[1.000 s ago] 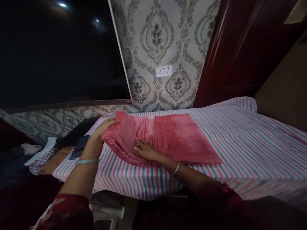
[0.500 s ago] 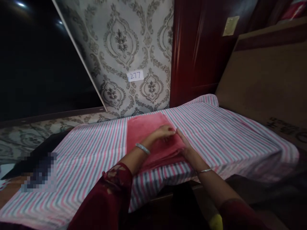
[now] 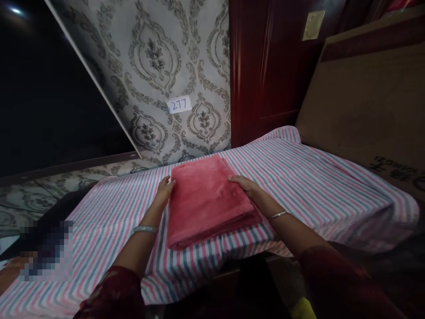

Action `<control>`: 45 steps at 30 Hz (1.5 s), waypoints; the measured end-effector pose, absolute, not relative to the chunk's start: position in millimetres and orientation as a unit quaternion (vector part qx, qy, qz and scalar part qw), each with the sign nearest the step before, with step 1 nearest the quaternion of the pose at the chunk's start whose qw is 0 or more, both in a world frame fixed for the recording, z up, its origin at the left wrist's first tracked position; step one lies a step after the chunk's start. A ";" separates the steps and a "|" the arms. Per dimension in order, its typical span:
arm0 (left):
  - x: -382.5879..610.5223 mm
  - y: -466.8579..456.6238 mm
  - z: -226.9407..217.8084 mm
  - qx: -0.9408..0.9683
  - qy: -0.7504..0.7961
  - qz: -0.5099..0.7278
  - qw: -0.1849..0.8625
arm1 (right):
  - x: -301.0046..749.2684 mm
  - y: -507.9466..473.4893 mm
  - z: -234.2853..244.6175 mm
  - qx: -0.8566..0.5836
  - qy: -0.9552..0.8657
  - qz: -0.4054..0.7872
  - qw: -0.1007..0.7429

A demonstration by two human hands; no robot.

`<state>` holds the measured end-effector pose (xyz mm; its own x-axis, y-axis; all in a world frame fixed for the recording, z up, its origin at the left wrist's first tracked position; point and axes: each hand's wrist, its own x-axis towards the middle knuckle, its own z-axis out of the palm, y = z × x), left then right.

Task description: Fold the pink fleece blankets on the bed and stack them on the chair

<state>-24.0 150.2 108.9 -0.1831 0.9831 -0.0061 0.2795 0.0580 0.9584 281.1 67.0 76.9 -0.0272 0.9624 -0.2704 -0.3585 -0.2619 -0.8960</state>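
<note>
A folded pinkish-red fleece blanket (image 3: 202,195) lies flat in a neat rectangle, its layers showing along the near edge. My left hand (image 3: 164,190) is at its left side, fingers apart and the thumb touching the edge. On the opposite side, my right hand (image 3: 247,186) grips the right edge, fingertips on the top face and the rest of the hand down along the side. Part of that grip is hidden. Under the blanket spreads a striped pink, grey and white cloth (image 3: 275,177).
A large black screen (image 3: 59,88) stands at the left against patterned wallpaper bearing a paper label (image 3: 179,104) marked 277. To the right are a dark red wooden panel (image 3: 262,66) and a big cardboard box (image 3: 368,102). The striped cloth drapes over the near edge.
My left hand has moved left, from above the blanket's right part to its left edge. My right hand has shifted onto the right edge, and the blanket's top is now uncovered.
</note>
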 end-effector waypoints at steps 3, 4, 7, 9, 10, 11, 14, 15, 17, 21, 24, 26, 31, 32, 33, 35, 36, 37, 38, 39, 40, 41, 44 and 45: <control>-29.2 146.1 96.2 0.475 0.617 0.444 0.444 | 282.7 71.0 74.2 -0.477 -0.369 0.558 0.570; -27.6 145.5 93.4 0.470 0.609 0.444 0.459 | 284.2 69.4 71.6 -0.478 -0.380 0.538 0.581; -21.5 147.5 89.7 0.439 0.590 0.454 0.503 | 290.6 59.1 59.3 -0.504 -0.399 0.514 0.567; -19.8 150.3 89.5 0.418 0.586 0.458 0.521 | 294.8 52.4 50.5 -0.527 -0.396 0.516 0.547; -19.9 151.4 89.6 0.411 0.588 0.460 0.523 | 296.6 50.6 46.9 -0.534 -0.390 0.518 0.542; -20.7 151.8 89.7 0.405 0.589 0.461 0.525 | 298.4 50.0 44.1 -0.542 -0.384 0.516 0.541; -26.0 147.2 89.4 0.404 0.563 0.453 0.561 | 304.0 55.7 40.7 -0.590 -0.393 0.461 0.534; -28.6 143.1 89.1 0.408 0.546 0.444 0.581 | 306.0 59.4 40.9 -0.616 -0.405 0.425 0.525; -34.3 131.1 88.0 0.413 0.511 0.423 0.624 | 309.8 67.8 42.5 -0.659 -0.432 0.358 0.501; -43.6 94.3 82.6 0.407 0.472 0.394 0.676 | 313.9 85.4 49.2 -0.680 -0.455 0.336 0.466; -45.6 63.8 76.4 0.393 0.464 0.397 0.688 | 314.3 100.8 56.9 -0.687 -0.460 0.347 0.442; -45.0 45.5 72.3 0.374 0.466 0.406 0.691 | 313.4 111.3 62.3 -0.689 -0.455 0.361 0.435; -44.6 4.3 61.0 0.306 0.445 0.475 0.695 | 307.7 126.5 70.5 -0.661 -0.439 0.405 0.455; -45.0 -3.8 58.5 0.289 0.439 0.487 0.697 | 306.8 127.5 71.0 -0.660 -0.432 0.407 0.460; -45.1 -11.5 56.1 0.274 0.437 0.496 0.699 | 306.1 128.3 71.1 -0.660 -0.418 0.415 0.466; -43.7 -24.9 52.3 0.255 0.433 0.507 0.701 | 305.3 129.6 71.4 -0.655 -0.380 0.447 0.477; -41.9 -30.1 51.2 0.253 0.430 0.514 0.698 | 305.1 130.2 71.8 -0.650 -0.361 0.468 0.477; -39.3 -33.9 50.8 0.254 0.428 0.523 0.692 | 304.6 130.7 72.5 -0.645 -0.347 0.489 0.473; -36.4 -36.3 51.0 0.257 0.426 0.532 0.685 | 303.8 130.9 73.6 -0.639 -0.339 0.509 0.466; -33.4 -37.2 52.0 0.260 0.425 0.543 0.676 | 302.5 130.7 75.3 -0.632 -0.338 0.525 0.458; -30.9 -36.5 53.9 0.262 0.425 0.553 0.667 | 300.7 130.1 77.6 -0.623 -0.340 0.539 0.454; -29.6 -34.1 56.8 0.265 0.427 0.561 0.658 | 298.5 129.3 80.7 -0.610 -0.341 0.553 0.453; -36.3 -15.4 74.5 0.286 0.430 0.580 0.630 | 291.5 127.5 95.6 -0.567 -0.346 0.576 0.478; -42.5 -4.9 84.0 0.299 0.429 0.585 0.621 | 289.9 127.4 102.6 -0.552 -0.348 0.575 0.494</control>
